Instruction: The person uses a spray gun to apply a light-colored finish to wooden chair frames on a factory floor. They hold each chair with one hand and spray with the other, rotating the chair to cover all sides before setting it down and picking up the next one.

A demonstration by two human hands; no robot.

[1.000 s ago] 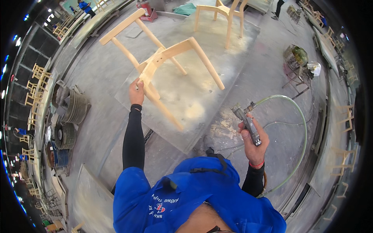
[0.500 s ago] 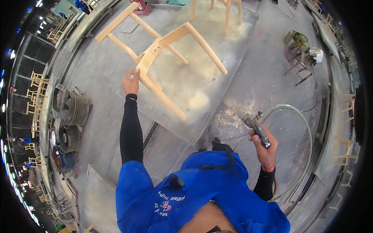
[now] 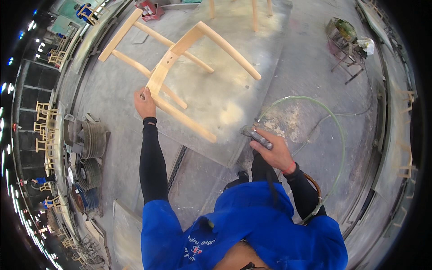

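My left hand is closed on the end of the curved top rail of a pale, unpainted wooden chair frame. The frame lies tipped over on a grey, powder-stained board. In my right hand is a metal spray gun, its nozzle pointing left toward the chair frame and apart from it. A pale green hose loops from the gun round to the right of my forearm.
Legs of another wooden chair stand at the board's far end. Metal drums line the left. A stained bucket on a stand is at the far right. Wooden chairs fill a left-hand rail. A red box sits far ahead.
My right hand has brought the spray gun leftward, closer to the chair frame, and its hose has swung along. My left hand keeps its hold, while the whole view has shifted slightly.
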